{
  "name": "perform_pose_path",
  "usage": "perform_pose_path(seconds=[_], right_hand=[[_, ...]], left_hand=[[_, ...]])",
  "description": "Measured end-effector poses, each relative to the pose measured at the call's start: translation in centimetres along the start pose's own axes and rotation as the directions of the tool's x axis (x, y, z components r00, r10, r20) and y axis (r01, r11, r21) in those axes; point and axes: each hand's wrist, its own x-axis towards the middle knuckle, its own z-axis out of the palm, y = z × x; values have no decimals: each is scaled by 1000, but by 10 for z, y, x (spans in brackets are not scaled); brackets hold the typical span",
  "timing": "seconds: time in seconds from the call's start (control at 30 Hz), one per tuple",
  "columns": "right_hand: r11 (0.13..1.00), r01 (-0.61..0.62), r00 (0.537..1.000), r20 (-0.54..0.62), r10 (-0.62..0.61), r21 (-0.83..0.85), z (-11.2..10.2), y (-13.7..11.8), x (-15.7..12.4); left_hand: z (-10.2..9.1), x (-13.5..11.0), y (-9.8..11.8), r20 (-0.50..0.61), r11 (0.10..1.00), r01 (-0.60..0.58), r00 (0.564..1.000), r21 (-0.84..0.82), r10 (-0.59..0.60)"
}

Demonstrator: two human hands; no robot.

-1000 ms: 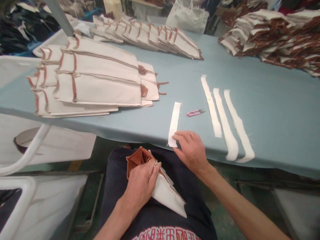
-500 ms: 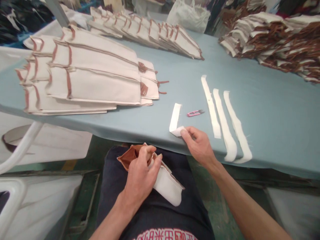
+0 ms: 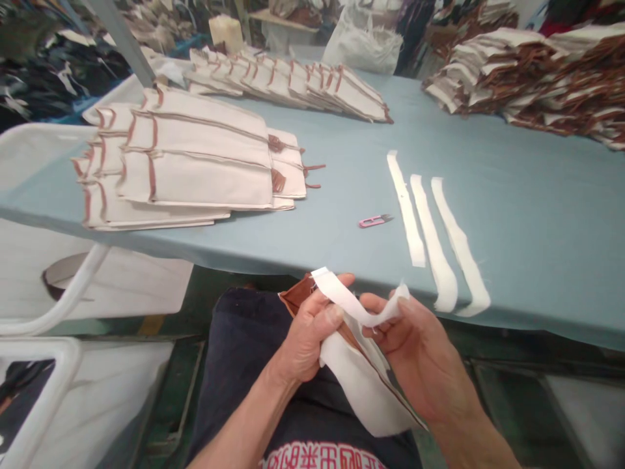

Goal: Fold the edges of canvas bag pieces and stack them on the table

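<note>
Your L hand (image 3: 306, 335) pinches white strip (image 3: 349, 303) plus cream-brown piece (image 3: 366, 391) over your lap, by table (image 3: 273, 254); R hand (image 3: 420, 352) grips strip's other end. Prob. lining-up: next needs strip flat, edges matched.

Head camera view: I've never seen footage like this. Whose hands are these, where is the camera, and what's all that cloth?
There is no machine: a person wears one camera on the head, looking down at their own two bare hands. The left hand and right hand pinch a white strip between them, over a cream cloth piece with brown lining on the lap. On the blue-grey table lie pink snips, three more strips and stacks of brown-trimmed cream pieces.
</note>
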Motion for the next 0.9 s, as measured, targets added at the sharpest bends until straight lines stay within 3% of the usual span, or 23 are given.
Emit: perform_pose_path(seconds=[0.07,0.17,0.37,0.57,0.67,0.77,0.9], right_hand=[[999,-28,998,-58,29,22,-10,11,-8],[997,-21,992,-124,29,71,-20,29,-12],[995,-57,993,-102,65,79,-36,63,-16],[965,-126,988,-116,101,-232,-62,99,-14],[869,-3,986,-146,-80,-495,-72,95,-10],[653,217,952,11,-305,-726,-63,68,-13],[572,420,907,315,-279,-704,-17,29,-30]], left_hand=[[5,-6,3,-110,999,-37,993,-13,35],[7,-14,7,-239,987,-113,961,110,137],[-7,-41,20,-270,843,-171,899,509,346],[-8,-72,26,-289,745,-136,864,653,412],[-1,-84,27,-225,667,-143,873,731,433],[5,-91,26,-179,617,-130,892,776,414],[8,-95,22,-270,766,-53,918,641,289]])
